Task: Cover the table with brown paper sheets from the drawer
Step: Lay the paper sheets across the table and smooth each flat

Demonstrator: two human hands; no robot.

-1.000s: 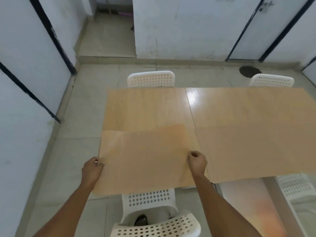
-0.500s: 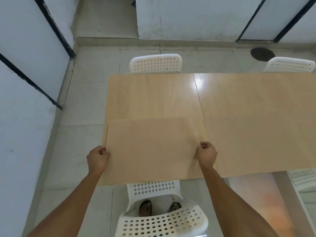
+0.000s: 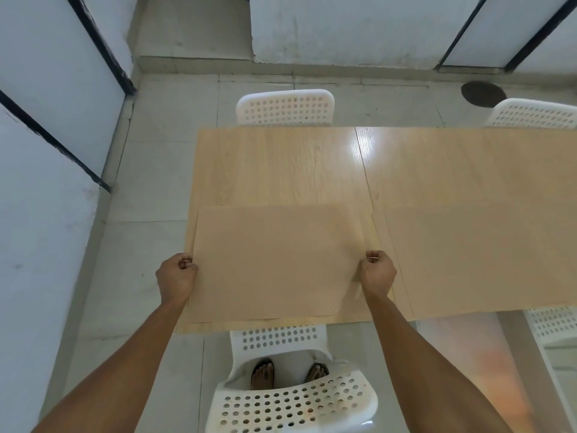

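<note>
Two hands are holding one flat brown paper sheet over the near left part of the light wooden surface. I see my left hand curled tight on the left edge of the sheet, with the fingers and thumb pinching it. My right hand is curled the same way on the right edge. The sheet lies low over the surface, and its near edge sits just inside the near edge of the wood. I cannot tell if it is lying fully flat or is a little bit lifted. A second brown paper sheet lies flat just to the right of it, with a thin strip of bare wood showing between the two. The far half of the surface is bare and shiny. A white plastic chair with round holes is tucked close below me, and I can see two feet in sandals through it. Another white chair stands at the far side, one more at the far right, and part of a fourth at the near right. The floor is pale grey tile.
</note>
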